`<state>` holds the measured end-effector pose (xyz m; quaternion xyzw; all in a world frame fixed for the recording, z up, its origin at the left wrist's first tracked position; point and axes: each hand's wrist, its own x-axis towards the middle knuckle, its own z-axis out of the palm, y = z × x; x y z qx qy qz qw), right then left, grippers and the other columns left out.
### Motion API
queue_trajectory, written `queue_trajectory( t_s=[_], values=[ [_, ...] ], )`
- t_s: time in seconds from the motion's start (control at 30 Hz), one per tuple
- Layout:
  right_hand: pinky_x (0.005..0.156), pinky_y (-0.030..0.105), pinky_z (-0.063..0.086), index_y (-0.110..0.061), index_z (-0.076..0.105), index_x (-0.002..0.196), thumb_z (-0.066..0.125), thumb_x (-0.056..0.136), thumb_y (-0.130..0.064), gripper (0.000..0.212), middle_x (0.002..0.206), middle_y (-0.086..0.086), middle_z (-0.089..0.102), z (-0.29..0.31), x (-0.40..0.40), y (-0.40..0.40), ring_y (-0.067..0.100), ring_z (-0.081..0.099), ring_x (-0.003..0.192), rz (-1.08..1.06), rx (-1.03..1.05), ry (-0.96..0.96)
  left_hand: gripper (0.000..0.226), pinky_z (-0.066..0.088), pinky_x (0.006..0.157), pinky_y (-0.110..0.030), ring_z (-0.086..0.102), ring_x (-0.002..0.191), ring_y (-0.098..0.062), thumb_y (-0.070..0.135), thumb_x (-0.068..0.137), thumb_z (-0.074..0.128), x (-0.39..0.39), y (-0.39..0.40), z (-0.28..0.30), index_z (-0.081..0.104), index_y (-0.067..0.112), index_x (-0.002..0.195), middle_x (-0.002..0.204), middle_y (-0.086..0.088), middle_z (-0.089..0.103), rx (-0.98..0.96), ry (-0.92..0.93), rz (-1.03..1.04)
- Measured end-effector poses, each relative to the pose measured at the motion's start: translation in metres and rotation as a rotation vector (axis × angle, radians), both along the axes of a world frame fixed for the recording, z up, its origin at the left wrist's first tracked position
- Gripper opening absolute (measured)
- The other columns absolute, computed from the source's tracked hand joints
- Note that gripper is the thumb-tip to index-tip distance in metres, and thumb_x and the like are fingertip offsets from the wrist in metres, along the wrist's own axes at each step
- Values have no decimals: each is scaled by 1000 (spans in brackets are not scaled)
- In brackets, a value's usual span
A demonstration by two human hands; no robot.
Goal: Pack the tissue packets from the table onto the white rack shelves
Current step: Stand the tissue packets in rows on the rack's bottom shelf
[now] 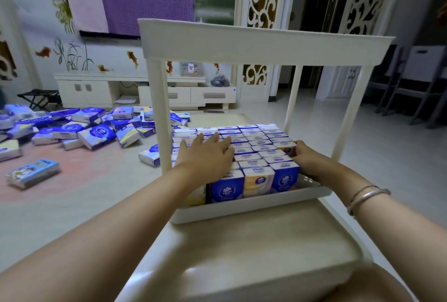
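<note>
Tissue packets [251, 156] fill the lower shelf [242, 209] of the white rack [263, 42], stood upright in tight rows, mostly blue and white with a couple of yellow ones up front. Left hand [205, 156] lies flat on top of them, fingers straight and a bit spread, pointing to 12 o'clock. Right hand [306, 156] is at the 3 o'clock edge of the block, fingers curled against the side packets. Between those packets and the shelf's right rim there's a thin gap. Loose packets [79, 129] sit heaped on the table [101, 195] out at 10 o'clock.
</note>
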<state>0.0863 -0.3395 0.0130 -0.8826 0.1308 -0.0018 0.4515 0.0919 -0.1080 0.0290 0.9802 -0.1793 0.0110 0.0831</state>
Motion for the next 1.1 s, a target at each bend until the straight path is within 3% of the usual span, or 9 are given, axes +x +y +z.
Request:
queue_trajectory(
  t_s=[0.2, 0.3, 0.37, 0.43, 0.53, 0.67, 0.77, 0.9, 1.1],
  values=[
    [99, 40, 45, -6, 15, 146, 57, 93, -15, 69, 139, 17, 49, 19, -27, 3, 29, 49, 124, -14, -188, -39, 47, 7, 114, -58, 15, 146, -27, 38, 103, 21, -9, -3, 9, 29, 30, 148, 159, 2, 19, -83, -18, 23],
    [96, 35, 43, -10, 15, 148, 56, 95, -21, 68, 141, 15, 47, 39, -51, 18, 29, 49, 125, 19, -372, -116, 38, 14, 115, -51, 39, 133, -24, 23, 102, 27, -19, -4, 15, 48, 19, 133, 142, -3, 47, -253, -162, 17],
    [88, 30, 45, -16, 20, 148, 54, 95, -16, 63, 142, 9, 47, 51, -67, 31, 24, 49, 124, 57, -443, -180, 35, 20, 115, -46, 45, 125, -22, 18, 101, 29, -30, -3, 21, 49, 17, 130, 136, -3, 52, -388, -199, -34],
    [76, 23, 48, -21, 33, 141, 49, 94, -9, 51, 139, 4, 50, 59, -83, 46, 17, 52, 116, 115, -519, -296, 36, 29, 111, -38, 45, 126, -20, 19, 101, 30, -47, 3, 28, 46, 20, 134, 139, 0, 49, -475, -205, -92],
    [79, 27, 51, -24, 48, 123, 47, 91, -11, 34, 124, -4, 57, 64, -100, 73, 11, 56, 104, 223, -624, -498, 32, 37, 95, -24, 48, 120, -13, 20, 100, 36, -76, 30, 33, 51, 23, 128, 133, 5, 53, -557, -278, -180],
    [66, 19, 43, -26, 56, 103, 50, 91, -13, 19, 102, -16, 60, 66, -118, 126, 2, 56, 81, 396, -558, -653, 26, 53, 82, -33, 64, 92, -7, 23, 88, 43, -110, 86, 32, 66, 25, 100, 100, 12, 69, -735, -280, -212],
    [69, 23, 46, -25, 59, 100, 50, 91, -15, 16, 97, -16, 63, 67, -123, 174, 4, 57, 82, 533, -512, -683, 21, 54, 78, -38, 67, 79, -9, 24, 86, 46, -114, 134, 29, 67, 26, 89, 86, 12, 70, -798, -290, -77],
    [62, 10, 40, -22, 61, 101, 52, 90, -13, 17, 89, -14, 62, 55, -105, 241, -2, 56, 75, 672, -457, -730, 22, 54, 83, -39, 68, 79, -8, 13, 90, 50, -93, 202, 12, 67, 25, 84, 81, 12, 71, -842, -322, 185],
    [87, 20, 36, -22, 52, 120, 53, 89, -20, 31, 121, -6, 54, -4, -31, 330, 9, 48, 111, 741, -505, -687, 17, 53, 85, -39, 67, 87, -10, 28, 83, 47, -53, 283, -28, 64, 31, 79, 85, 14, 70, -836, -312, 468]
  ],
)
